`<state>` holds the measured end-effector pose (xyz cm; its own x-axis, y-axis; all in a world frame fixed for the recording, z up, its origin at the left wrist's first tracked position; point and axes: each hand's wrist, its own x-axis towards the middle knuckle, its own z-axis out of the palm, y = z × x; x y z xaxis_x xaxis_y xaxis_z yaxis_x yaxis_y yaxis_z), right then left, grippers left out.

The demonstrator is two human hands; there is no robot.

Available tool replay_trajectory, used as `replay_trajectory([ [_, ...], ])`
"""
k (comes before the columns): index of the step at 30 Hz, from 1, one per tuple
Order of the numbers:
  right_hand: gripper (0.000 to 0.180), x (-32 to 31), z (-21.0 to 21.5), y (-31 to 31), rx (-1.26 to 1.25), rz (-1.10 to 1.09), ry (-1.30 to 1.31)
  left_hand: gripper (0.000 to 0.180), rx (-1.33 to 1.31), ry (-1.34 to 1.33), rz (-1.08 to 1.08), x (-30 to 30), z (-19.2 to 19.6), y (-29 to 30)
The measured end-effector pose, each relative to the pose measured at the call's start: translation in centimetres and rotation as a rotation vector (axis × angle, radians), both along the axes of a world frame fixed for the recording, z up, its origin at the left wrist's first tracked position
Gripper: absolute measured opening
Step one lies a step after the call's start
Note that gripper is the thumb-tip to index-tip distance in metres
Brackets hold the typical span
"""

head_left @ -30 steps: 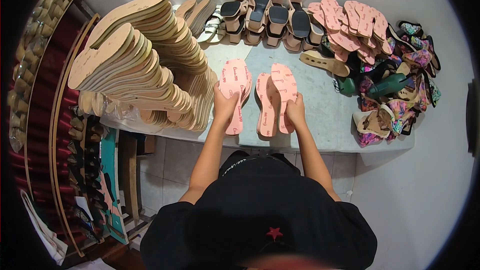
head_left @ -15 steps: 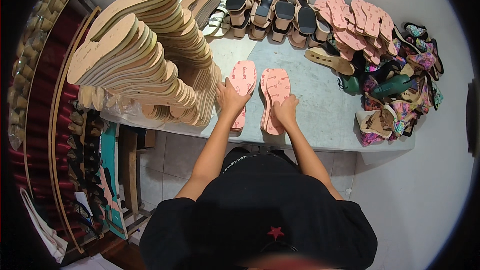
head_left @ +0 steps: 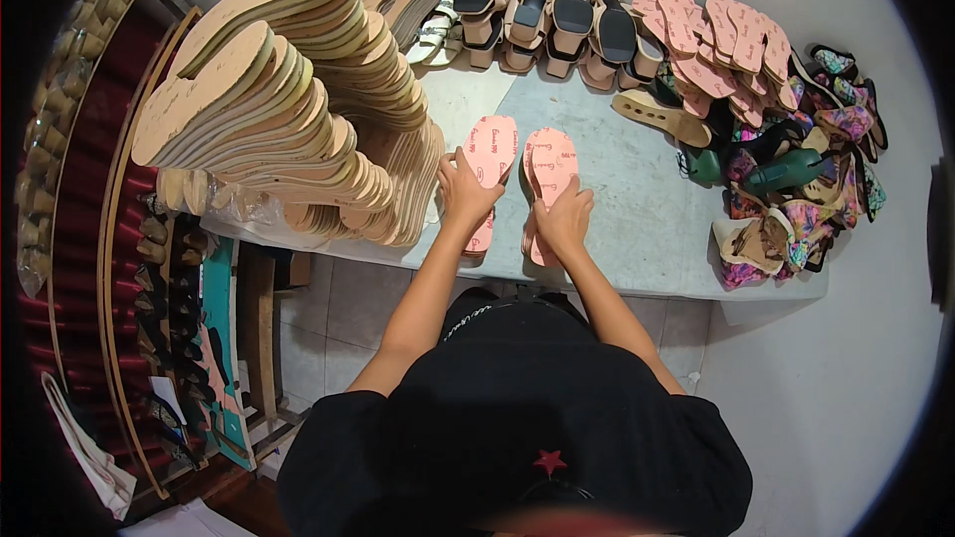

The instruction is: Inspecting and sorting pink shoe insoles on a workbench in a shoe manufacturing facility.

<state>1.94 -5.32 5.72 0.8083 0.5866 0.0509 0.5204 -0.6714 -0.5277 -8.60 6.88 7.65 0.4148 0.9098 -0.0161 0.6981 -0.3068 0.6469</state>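
Note:
Two small piles of pink printed shoe insoles lie side by side near the table's front edge. My left hand [head_left: 470, 197] is closed over the left insole pile [head_left: 493, 147], its thumb and fingers on opposite sides. The right insole pile [head_left: 554, 159] is gripped at its lower half by my right hand [head_left: 566, 217]. That pile is slightly fanned, so the edges of lower layers show on its left side. My palms hide part of both piles.
Tall stacks of tan sole boards [head_left: 298, 109] rise close on my left. Upturned heeled sandals [head_left: 535, 15] line the back. More pink insoles [head_left: 741, 35] are heaped at the back right, beside colourful shoe uppers [head_left: 796, 194] and a green tool [head_left: 786, 171]. The table [head_left: 637, 209] is grey.
My right hand has shifted onto the middle of its pile, covering more of it. The right pile has moved slightly away from me. My left hand stays on its pile.

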Motion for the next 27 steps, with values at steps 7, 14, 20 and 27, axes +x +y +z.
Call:
replay_trajectory([
  [7, 0.073, -0.1, -0.4, 0.9, -0.095, 0.050, -0.045, 0.094, 0.022, 0.018, -0.014, 0.0, -1.5, 0.3],
  [14, 0.072, -0.7, -2.3, 1.2, 0.087, -0.006, -0.003, 0.096, -0.032, -0.034, -0.054, -0.1, -0.6, 0.1],
  [20, 0.077, 0.2, -1.8, 0.3, 0.070, 0.011, 0.052, 0.098, 0.074, 0.084, -0.043, 1.1, 0.5, -1.1],
  [27, 0.072, 11.8, 3.3, -0.7, 0.243, -0.146, -0.229, 0.086, 0.276, -0.021, -0.166, 6.5, 2.1, -3.0],
])
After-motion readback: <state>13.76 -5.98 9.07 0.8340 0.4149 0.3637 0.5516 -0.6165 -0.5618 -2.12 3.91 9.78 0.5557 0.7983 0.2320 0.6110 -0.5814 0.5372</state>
